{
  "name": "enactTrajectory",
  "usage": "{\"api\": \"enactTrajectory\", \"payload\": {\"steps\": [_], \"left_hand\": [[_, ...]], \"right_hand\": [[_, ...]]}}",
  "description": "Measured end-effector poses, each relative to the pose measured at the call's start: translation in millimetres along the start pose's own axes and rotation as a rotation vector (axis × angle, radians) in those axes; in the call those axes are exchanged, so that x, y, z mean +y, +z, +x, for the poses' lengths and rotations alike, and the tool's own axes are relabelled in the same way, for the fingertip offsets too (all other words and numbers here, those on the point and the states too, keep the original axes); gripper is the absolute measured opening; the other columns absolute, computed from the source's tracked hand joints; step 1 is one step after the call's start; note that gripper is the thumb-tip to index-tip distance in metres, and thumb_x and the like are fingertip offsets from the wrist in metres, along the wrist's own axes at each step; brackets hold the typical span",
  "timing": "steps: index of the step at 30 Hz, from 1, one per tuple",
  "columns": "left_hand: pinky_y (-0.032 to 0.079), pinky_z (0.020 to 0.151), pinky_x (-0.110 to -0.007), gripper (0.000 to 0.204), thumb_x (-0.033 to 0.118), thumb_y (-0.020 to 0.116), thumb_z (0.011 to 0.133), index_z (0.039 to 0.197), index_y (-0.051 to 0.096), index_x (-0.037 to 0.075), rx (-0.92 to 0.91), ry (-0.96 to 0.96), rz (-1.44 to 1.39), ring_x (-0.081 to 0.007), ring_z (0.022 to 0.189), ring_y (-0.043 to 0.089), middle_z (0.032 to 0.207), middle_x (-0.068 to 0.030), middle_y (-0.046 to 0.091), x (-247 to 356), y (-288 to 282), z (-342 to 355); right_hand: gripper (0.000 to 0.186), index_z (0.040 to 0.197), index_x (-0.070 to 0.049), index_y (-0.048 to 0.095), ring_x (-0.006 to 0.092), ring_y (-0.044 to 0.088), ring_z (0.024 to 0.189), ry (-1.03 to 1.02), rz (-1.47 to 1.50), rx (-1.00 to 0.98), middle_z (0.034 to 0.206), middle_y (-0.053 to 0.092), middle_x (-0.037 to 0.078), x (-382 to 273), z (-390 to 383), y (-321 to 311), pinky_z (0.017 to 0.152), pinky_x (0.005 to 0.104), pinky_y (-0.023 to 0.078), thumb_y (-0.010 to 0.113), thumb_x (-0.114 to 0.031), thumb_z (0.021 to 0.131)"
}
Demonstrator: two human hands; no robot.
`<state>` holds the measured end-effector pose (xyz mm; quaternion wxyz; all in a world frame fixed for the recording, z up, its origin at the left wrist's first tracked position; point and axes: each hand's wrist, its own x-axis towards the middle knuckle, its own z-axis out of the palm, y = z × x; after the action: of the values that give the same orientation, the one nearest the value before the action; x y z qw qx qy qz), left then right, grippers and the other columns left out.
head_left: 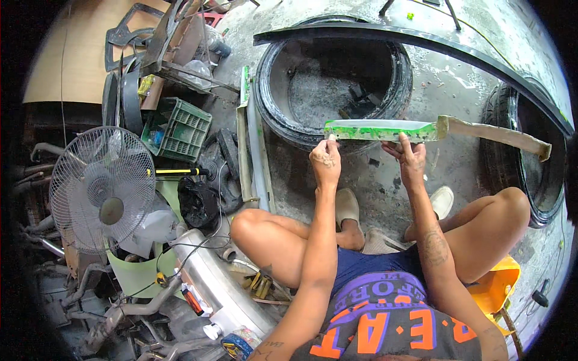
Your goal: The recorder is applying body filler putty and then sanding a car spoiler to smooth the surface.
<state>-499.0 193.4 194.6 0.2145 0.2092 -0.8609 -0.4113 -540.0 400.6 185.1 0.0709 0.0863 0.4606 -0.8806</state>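
Across in front of me I hold a long narrow molded strip (385,131), white along its top with a patchy green face. From its right end runs a bent, rough beige section (503,133). My left hand (326,161) is closed, pinching the strip's lower edge near its left end. My right hand (410,157) grips the strip further right, its index finger raised against the green face and other fingers partly hidden beneath. Just beyond the strip lies a large dusty tire (265,99) with dark scraps inside. A long black curved trim piece (385,33) rests across its far rim.
At the right stands another tire (490,114), under the black trim. Left of me are a fan (102,189), a green crate (180,129), a silver muffler (220,283) and piled metal pipes (144,307). More long strips (253,150) lie by the tire. A yellow container (503,280) sits near my right knee.
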Motion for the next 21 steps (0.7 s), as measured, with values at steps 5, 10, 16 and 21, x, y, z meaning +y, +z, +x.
{"api": "enactTrajectory", "payload": {"steps": [5,10,16,21], "left_hand": [[0.041,0.053,-0.033,0.032,0.019,0.055,0.097,0.078,0.069,-0.003,-0.002,0.025,-0.041,-0.0161,0.052,0.053,0.058,-0.0111,0.060,-3,-2,1],[0.041,0.053,-0.034,0.032,0.019,0.056,0.096,0.078,0.069,-0.004,-0.033,0.005,-0.044,-0.0178,0.051,0.054,0.059,-0.0125,0.061,5,1,-2],[0.041,0.052,-0.035,0.031,0.019,0.056,0.096,0.079,0.069,-0.003,-0.019,0.071,-0.023,-0.0205,0.050,0.055,0.057,-0.0142,0.059,3,1,-1],[0.042,0.051,-0.035,0.030,0.017,0.056,0.096,0.078,0.069,-0.003,-0.043,0.048,-0.016,-0.0200,0.050,0.055,0.058,-0.0145,0.060,5,2,-2]], "right_hand": [[0.031,0.114,0.006,0.050,0.0301,0.072,0.087,-0.020,0.000,-0.012,0.104,0.066,0.019,-1,-1,2,0.077,0.0398,0.061,0.059,-0.018,0.098],[0.030,0.116,0.006,0.050,0.0289,0.072,0.087,0.002,0.001,-0.034,0.104,0.067,0.018,-1,1,-4,0.077,0.0394,0.061,0.058,-0.018,0.099],[0.029,0.115,0.005,0.052,0.0282,0.072,0.088,-0.013,-0.021,-0.010,0.103,0.068,0.017,1,0,-2,0.077,0.0388,0.061,0.058,-0.019,0.099],[0.030,0.115,0.005,0.052,0.0287,0.072,0.088,-0.014,-0.020,-0.023,0.104,0.067,0.018,1,0,-2,0.076,0.0387,0.061,0.058,-0.019,0.099]]}}
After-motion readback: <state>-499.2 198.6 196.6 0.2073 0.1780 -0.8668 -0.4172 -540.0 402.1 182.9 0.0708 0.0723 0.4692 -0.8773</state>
